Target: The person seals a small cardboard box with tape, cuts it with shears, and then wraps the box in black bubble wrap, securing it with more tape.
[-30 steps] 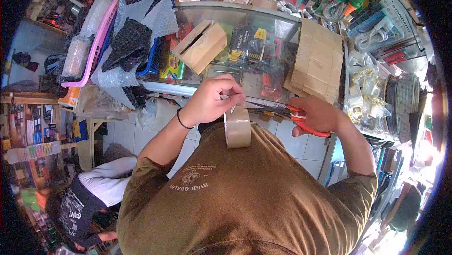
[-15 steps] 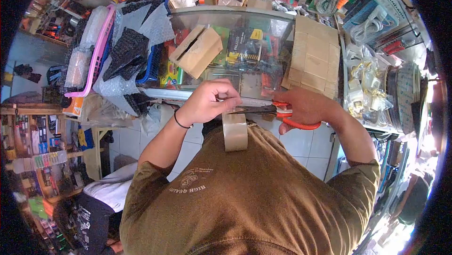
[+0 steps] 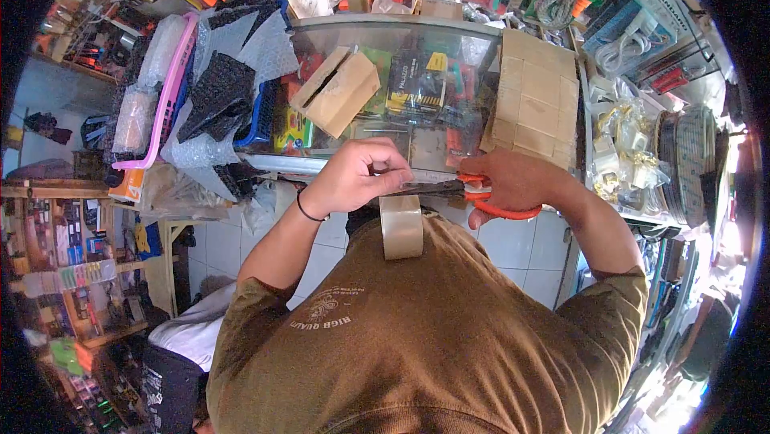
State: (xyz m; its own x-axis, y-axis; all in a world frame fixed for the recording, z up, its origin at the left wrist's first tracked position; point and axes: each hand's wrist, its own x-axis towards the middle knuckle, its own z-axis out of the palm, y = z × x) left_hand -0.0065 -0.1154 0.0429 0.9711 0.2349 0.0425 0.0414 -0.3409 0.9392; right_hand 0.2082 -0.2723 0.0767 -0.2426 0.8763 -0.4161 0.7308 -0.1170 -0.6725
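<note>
My left hand is closed in a pinch at the counter's front edge, with thumb and forefinger together. Just below its fingertips hangs a roll of packing tape in front of my shirt; the strip between fingers and roll is hard to make out. My right hand grips scissors with orange handles. Their dark blades point left, crossing just above the roll and reaching close to the left fingertips. Whether the blades touch the tape cannot be made out.
On the glass counter lie a small cardboard box and a flat cardboard piece. At the left, bubble wrap spills over a pink basket and a blue basket. Bagged parts sit at the right. A person's clothed legs show lower left.
My right hand has shifted slightly left with the scissors, and the blades look closer together. My left hand stays almost still. The person's legs at lower left have shifted a little.
</note>
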